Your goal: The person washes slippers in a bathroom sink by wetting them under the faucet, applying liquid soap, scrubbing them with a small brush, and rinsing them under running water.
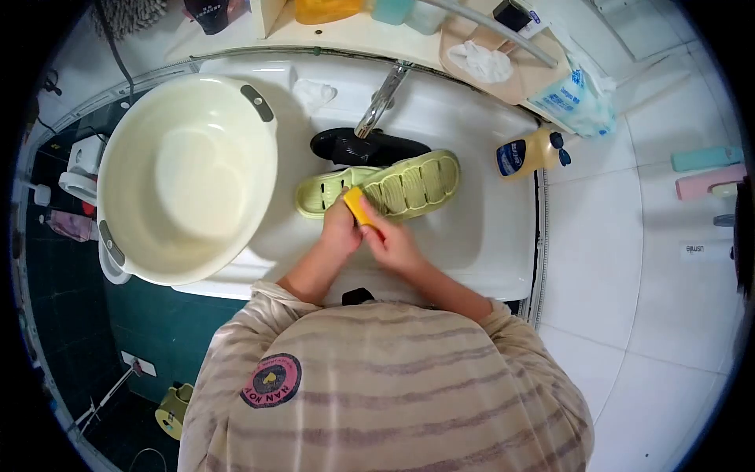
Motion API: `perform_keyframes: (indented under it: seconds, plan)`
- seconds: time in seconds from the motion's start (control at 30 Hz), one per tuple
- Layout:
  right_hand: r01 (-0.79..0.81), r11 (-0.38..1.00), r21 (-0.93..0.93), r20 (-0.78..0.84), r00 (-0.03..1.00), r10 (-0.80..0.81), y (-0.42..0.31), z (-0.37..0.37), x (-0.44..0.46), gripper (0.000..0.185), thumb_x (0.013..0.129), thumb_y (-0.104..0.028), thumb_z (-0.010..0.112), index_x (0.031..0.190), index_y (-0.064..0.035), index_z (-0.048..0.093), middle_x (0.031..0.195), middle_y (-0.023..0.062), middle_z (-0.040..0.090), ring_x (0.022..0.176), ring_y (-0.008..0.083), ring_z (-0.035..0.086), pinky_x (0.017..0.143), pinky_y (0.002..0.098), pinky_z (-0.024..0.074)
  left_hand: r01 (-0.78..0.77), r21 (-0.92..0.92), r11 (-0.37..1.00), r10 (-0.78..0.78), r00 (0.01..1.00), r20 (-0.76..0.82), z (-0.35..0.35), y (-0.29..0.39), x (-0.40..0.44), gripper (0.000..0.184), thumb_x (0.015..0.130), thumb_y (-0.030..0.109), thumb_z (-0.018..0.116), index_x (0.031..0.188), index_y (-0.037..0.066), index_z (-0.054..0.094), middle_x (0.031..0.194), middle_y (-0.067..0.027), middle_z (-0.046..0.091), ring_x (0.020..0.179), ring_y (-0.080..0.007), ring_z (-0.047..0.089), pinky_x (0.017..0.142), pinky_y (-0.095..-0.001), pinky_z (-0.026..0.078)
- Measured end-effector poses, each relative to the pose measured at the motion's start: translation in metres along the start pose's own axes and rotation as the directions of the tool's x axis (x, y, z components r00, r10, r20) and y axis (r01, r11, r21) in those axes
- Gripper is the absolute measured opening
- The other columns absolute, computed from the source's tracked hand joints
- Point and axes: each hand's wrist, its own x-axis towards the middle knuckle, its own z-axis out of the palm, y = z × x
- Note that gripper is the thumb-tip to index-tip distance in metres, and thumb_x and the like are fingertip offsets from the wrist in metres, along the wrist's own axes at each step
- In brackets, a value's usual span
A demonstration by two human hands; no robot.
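Pale green slippers (413, 186) lie overlapped in the white sink, with a ribbed surface on the right-hand one. My left hand (340, 226) is closed at the near end of the green footwear, its fingertips partly hidden. My right hand (392, 243) grips a small yellow block (359, 206), possibly a sponge or brush, pressed close to the slipper and against my left hand. Just behind lies a black slipper (370, 147), beneath the chrome faucet (383, 98).
A large cream basin (189, 173) covers the sink's left side. On the right rim lies a yellow bottle (535, 153) with a dark label. Crumpled white material (314, 93) sits behind the slippers. A shelf (362, 46) with bottles and a soft pack (578, 98) runs along the back.
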Motion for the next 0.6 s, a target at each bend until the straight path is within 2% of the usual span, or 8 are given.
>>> perform_keyframes:
  seconds: [0.07,0.13,0.27,0.3,0.4,0.47,0.53,0.6]
  plan:
    - [0.039,0.995,-0.090,0.077,0.996,-0.032,0.016,-0.016,0.008,0.048,0.093,-0.015,0.053,0.139,-0.0149,0.042,0.087,0.0162,0.067,0.070,0.0201,0.064,0.069,0.0303,0.0505,-0.011,0.045,0.999,0.009,0.999,0.040,0.013,0.007,-0.013,0.037,0.100,0.031,0.038,0.123,0.003,0.048,0.119,-0.0114,0.057,0.107,-0.0227,0.057,0.095,-0.0378,0.045]
    - [-0.271,0.960,0.077,-0.129,0.952,0.279,0.040,-0.049,0.020,0.050,0.093,-0.015,0.053,0.141,-0.0176,0.040,0.088,0.0141,0.068,0.072,0.0178,0.065,0.068,0.0278,0.0495,-0.047,0.210,0.977,0.011,0.985,0.171,0.025,-0.003,-0.014,0.040,0.100,0.034,0.038,0.122,0.002,0.048,0.118,-0.0111,0.058,0.108,-0.0220,0.056,0.095,-0.0371,0.045]
    - [-0.425,0.904,-0.051,-0.028,0.905,0.424,0.013,-0.027,-0.004,0.052,0.092,-0.009,0.052,0.141,-0.0158,0.039,0.099,0.0145,0.068,0.093,0.0175,0.066,0.074,0.0319,0.0503,-0.157,0.198,0.967,0.121,0.975,0.185,0.024,-0.027,0.003,0.043,0.100,0.036,0.037,0.123,0.001,0.046,0.117,-0.0131,0.057,0.107,-0.0232,0.058,0.094,-0.0371,0.046]
    - [-0.142,0.983,-0.115,-0.096,0.987,0.131,0.010,-0.021,-0.008,0.051,0.093,-0.009,0.052,0.141,-0.0138,0.039,0.093,0.0131,0.068,0.086,0.0152,0.065,0.070,0.0300,0.0499,-0.151,0.217,0.964,0.125,0.983,0.131,0.024,-0.020,-0.002,0.043,0.100,0.035,0.036,0.123,0.000,0.045,0.116,-0.0146,0.057,0.103,-0.0246,0.059,0.091,-0.0387,0.048]
    - [0.157,0.978,-0.133,-0.166,0.970,-0.179,0.039,-0.035,-0.005,0.048,0.094,-0.010,0.050,0.141,-0.0090,0.038,0.090,0.0123,0.067,0.078,0.0138,0.062,0.072,0.0277,0.0483,-0.119,0.203,0.972,0.089,0.985,0.148,0.022,-0.025,0.000,0.039,0.099,0.036,0.041,0.112,0.001,0.049,0.103,-0.0101,0.060,0.091,-0.0188,0.060,0.081,-0.0326,0.049]
    - [-0.516,0.856,0.003,-0.102,0.852,0.514,0.041,-0.068,0.017,0.048,0.093,-0.013,0.052,0.140,-0.0150,0.041,0.100,0.0179,0.066,0.086,0.0241,0.066,0.074,0.0301,0.0493,-0.148,0.205,0.967,0.117,0.981,0.155,0.024,-0.026,0.015,0.039,0.099,0.035,0.041,0.113,0.000,0.049,0.103,-0.0107,0.060,0.091,-0.0190,0.060,0.081,-0.0330,0.050]
    - [-0.506,0.858,-0.085,-0.124,0.860,0.495,0.030,-0.050,0.014,0.047,0.094,-0.015,0.050,0.140,-0.0149,0.040,0.092,0.0184,0.067,0.080,0.0225,0.066,0.071,0.0312,0.0498,-0.201,0.235,0.951,0.168,0.974,0.154,0.017,-0.029,0.022,0.045,0.100,0.036,0.033,0.121,-0.002,0.046,0.114,-0.0153,0.058,0.101,-0.0265,0.060,0.088,-0.0405,0.050]
    - [0.235,0.948,-0.213,-0.112,0.958,-0.263,-0.029,-0.012,-0.005,0.043,0.097,-0.015,0.045,0.139,-0.0115,0.041,0.082,0.0134,0.067,0.066,0.0132,0.060,0.061,0.0260,0.0487,-0.150,0.244,0.958,0.128,0.987,0.102,0.018,-0.014,0.013,0.044,0.101,0.035,0.032,0.122,-0.001,0.046,0.114,-0.0154,0.058,0.101,-0.0263,0.060,0.089,-0.0404,0.050]
